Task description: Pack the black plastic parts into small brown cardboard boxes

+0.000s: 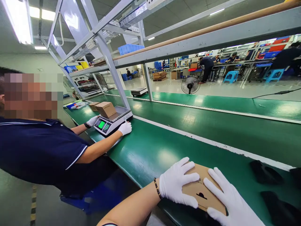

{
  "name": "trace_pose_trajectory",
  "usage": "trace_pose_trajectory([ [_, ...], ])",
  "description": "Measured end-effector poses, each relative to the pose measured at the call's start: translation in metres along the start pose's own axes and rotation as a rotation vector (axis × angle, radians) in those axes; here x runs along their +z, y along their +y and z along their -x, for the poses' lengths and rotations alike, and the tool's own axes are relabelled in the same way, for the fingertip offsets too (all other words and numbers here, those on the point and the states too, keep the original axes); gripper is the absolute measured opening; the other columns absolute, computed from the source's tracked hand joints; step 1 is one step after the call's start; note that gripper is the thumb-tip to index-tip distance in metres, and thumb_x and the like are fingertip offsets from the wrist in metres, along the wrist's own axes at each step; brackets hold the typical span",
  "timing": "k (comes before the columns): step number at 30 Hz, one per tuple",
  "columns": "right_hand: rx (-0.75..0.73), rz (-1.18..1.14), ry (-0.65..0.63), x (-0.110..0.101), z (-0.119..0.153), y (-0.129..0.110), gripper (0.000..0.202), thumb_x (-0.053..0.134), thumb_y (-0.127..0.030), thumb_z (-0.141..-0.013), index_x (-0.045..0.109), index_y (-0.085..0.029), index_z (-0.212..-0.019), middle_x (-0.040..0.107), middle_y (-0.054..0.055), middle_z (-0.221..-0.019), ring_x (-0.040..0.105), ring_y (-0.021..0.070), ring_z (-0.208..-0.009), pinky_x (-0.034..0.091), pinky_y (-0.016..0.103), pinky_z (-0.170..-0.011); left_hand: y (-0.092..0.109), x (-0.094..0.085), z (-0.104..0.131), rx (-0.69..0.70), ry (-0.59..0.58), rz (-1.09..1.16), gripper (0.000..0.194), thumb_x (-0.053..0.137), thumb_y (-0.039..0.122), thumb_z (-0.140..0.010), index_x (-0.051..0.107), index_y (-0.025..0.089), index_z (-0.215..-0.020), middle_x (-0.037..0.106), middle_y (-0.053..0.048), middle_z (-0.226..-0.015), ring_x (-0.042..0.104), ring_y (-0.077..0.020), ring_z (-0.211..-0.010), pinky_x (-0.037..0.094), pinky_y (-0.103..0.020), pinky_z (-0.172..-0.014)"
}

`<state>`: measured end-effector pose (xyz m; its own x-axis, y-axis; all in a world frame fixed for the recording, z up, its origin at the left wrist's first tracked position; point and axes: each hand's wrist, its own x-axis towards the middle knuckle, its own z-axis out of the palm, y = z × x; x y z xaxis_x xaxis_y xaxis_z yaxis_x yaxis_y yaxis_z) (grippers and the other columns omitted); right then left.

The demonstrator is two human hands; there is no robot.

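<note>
A flat brown cardboard box (pixel 199 191) with a small dark cut-out and printing lies at the front of the green bench. My left hand (pixel 180 183), in a white glove, grips its left side, fingers spread over the top and thumb near the front edge. On the right side my right hand (pixel 227 197), also gloved in white, clasps the box with fingers across its top and thumb near the front corner. The underside of the box is hidden. Black objects (pixel 265 172) rest to the right of my right hand; their kind I cannot make out.
At left, a co-worker (pixel 47 150) in white gloves touches both sides of a weighing scale (pixel 113 121). One small carton (pixel 105 109) sits on the scale. A metal frame (pixel 110 69) rises from the bench (pixel 141 147). Beyond stand a fan (pixel 190 84) and people at other tables.
</note>
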<state>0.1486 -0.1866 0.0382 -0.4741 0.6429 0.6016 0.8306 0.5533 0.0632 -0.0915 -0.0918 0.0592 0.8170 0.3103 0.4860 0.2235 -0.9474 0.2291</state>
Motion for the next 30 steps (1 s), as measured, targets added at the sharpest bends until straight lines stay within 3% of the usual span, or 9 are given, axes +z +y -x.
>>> trace_pose_trajectory([
  [4, -0.027, -0.085, 0.088, 0.005, 0.003, 0.005, 0.056, 0.056, -0.048, -0.086, 0.049, -0.02, -0.133, 0.045, 0.015, -0.141, 0.051, 0.033, -0.123, 0.057, 0.042, -0.084, -0.003, 0.001, -0.001, 0.001, -0.02, -0.032, 0.071, 0.052, 0.079, -0.074, 0.053, 0.016, -0.108, 0.056, -0.013, -0.104, 0.056, -0.0265, -0.099, 0.044, -0.049, -0.097],
  [8, 0.012, -0.181, 0.146, 0.007, 0.005, 0.004, 0.04, 0.053, -0.033, -0.091, 0.053, -0.018, -0.128, 0.05, 0.012, -0.136, 0.052, 0.0229, -0.123, 0.051, 0.03, -0.095, -0.004, 0.004, 0.004, -0.039, 0.004, -0.06, 0.061, 0.054, 0.07, -0.08, 0.054, 0.019, -0.112, 0.055, -0.014, -0.117, 0.054, -0.0266, -0.111, 0.039, -0.05, -0.104],
  [11, -0.022, -0.188, 0.149, 0.004, 0.005, 0.0, 0.035, 0.052, -0.032, -0.092, 0.056, -0.019, -0.123, 0.05, 0.012, -0.136, 0.045, 0.0266, -0.129, 0.039, 0.044, -0.108, 0.0, 0.006, 0.009, -0.037, 0.078, -0.018, 0.048, 0.055, 0.06, -0.085, 0.057, 0.02, -0.112, 0.049, -0.015, -0.129, 0.049, -0.0275, -0.121, 0.035, -0.051, -0.108],
  [15, -0.072, -0.097, 0.177, 0.002, 0.006, -0.011, 0.032, 0.056, -0.019, -0.087, 0.057, -0.017, -0.119, 0.056, 0.014, -0.127, 0.047, 0.029, -0.127, 0.028, 0.059, -0.11, 0.008, 0.017, 0.016, -0.132, 0.141, 0.056, 0.027, 0.048, 0.029, -0.09, 0.062, 0.021, -0.111, 0.038, -0.013, -0.143, 0.039, -0.0294, -0.133, 0.027, -0.057, -0.112],
  [18, -0.129, -0.095, 0.221, 0.006, 0.003, -0.028, 0.033, 0.054, -0.009, -0.083, 0.058, -0.015, -0.115, 0.061, 0.014, -0.118, 0.052, 0.0256, -0.121, 0.036, 0.052, -0.108, 0.008, 0.031, 0.021, -0.227, 0.196, 0.18, 0.042, 0.054, 0.027, -0.083, 0.054, 0.021, -0.125, 0.015, -0.013, -0.155, 0.026, -0.0329, -0.141, 0.026, -0.055, -0.114],
  [21, -0.074, -0.075, 0.27, 0.014, -0.005, -0.044, 0.031, 0.056, -0.009, -0.083, 0.057, -0.014, -0.113, 0.064, 0.013, -0.109, 0.057, 0.0244, -0.112, 0.044, 0.045, -0.101, 0.005, 0.042, 0.023, -0.299, 0.206, 0.279, 0.08, 0.06, 0.028, -0.079, 0.02, 0.023, -0.148, -0.005, -0.015, -0.158, 0.012, -0.0347, -0.145, 0.027, -0.053, -0.113],
  [24, 0.083, -0.052, 0.311, 0.02, -0.012, -0.051, 0.023, 0.056, -0.014, -0.086, 0.058, -0.013, -0.109, 0.065, 0.013, -0.103, 0.062, 0.0241, -0.098, 0.048, 0.045, -0.093, 0.004, 0.043, 0.024, -0.307, 0.172, 0.285, 0.094, 0.062, 0.025, -0.077, 0.002, 0.027, -0.15, -0.008, -0.015, -0.158, 0.008, -0.0355, -0.145, 0.024, -0.055, -0.114],
  [27, 0.096, -0.117, 0.316, 0.019, -0.014, -0.051, 0.017, 0.058, -0.019, -0.086, 0.059, -0.016, -0.103, 0.065, 0.01, -0.097, 0.062, 0.0232, -0.094, 0.051, 0.043, -0.088, 0.004, 0.04, 0.023, -0.293, 0.163, 0.284, 0.093, 0.062, 0.026, -0.077, 0.004, 0.026, -0.15, -0.005, -0.016, -0.158, 0.011, -0.0359, -0.144, 0.024, -0.054, -0.114],
  [30, 0.086, -0.175, 0.302, 0.02, -0.011, -0.052, 0.024, 0.057, -0.017, -0.086, 0.058, -0.02, -0.11, 0.063, 0.008, -0.1, 0.062, 0.0219, -0.096, 0.052, 0.04, -0.087, 0.004, 0.04, 0.021, -0.275, 0.191, 0.286, 0.089, 0.062, 0.027, -0.078, 0.007, 0.026, -0.149, 0.002, -0.017, -0.157, 0.016, -0.0348, -0.144, 0.026, -0.053, -0.114],
])
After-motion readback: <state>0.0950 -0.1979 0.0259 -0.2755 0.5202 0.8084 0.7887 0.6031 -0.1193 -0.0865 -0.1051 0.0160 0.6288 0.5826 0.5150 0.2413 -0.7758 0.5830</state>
